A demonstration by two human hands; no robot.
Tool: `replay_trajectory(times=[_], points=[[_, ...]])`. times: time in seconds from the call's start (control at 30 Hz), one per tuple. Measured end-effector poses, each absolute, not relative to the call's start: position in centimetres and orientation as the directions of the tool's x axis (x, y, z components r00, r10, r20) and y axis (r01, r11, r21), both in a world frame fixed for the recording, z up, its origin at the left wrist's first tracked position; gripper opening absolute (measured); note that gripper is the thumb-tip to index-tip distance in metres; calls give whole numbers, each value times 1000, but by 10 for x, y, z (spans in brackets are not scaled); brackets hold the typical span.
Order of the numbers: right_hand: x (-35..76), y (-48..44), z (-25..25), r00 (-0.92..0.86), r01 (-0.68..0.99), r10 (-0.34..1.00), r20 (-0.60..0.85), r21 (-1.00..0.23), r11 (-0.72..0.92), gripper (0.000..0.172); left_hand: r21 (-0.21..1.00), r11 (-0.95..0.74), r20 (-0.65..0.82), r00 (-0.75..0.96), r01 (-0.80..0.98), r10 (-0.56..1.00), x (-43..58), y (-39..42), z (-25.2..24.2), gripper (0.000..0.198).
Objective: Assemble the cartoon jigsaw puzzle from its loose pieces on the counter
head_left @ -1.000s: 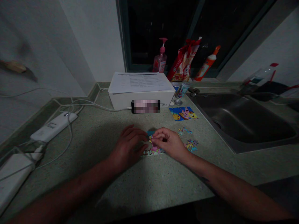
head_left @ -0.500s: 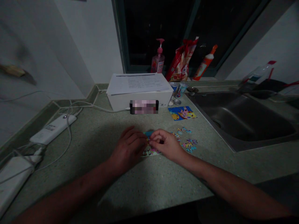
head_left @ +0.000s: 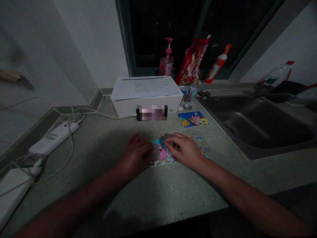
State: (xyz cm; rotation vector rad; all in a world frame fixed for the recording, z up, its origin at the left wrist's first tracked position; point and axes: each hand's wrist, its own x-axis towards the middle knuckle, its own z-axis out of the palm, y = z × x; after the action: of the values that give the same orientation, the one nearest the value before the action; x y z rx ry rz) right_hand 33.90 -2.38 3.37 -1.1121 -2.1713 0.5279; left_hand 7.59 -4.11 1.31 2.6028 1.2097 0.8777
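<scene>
Resting open with nothing visibly held, the left hand (head_left: 136, 153) and right hand (head_left: 184, 150) lie on either side of a jigsaw puzzle (head_left: 162, 154) on the speckled green desk (head_left: 104, 152), fingers curved over its pink-and-blue picture. Small loose puzzle pieces (head_left: 195, 137) sit just right of the right hand, near a printed picture card (head_left: 192, 119), which lies between a white box (head_left: 146, 107) and a steel sink (head_left: 255, 125).
</scene>
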Motion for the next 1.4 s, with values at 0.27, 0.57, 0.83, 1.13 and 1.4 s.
replay_trajectory(times=[0.27,0.57,0.83,1.13,1.4], points=[[344,-23,32,-641,623,718,271,-364,693,17,397,-645,362,534,653,764,79,-36,13,12],[342,-26,31,-662,615,698,275,-333,715,14,384,-665,339,572,641,747,85,-31,7,11],[341,-26,30,-670,628,697,257,-304,716,14,409,-683,339,594,605,730,83,-31,9,14],[341,-27,33,-672,632,698,245,-300,714,14,395,-685,321,607,612,727,84,-32,13,16],[340,-27,32,-676,630,695,246,-298,718,13,381,-701,338,615,603,713,83,-34,14,14]])
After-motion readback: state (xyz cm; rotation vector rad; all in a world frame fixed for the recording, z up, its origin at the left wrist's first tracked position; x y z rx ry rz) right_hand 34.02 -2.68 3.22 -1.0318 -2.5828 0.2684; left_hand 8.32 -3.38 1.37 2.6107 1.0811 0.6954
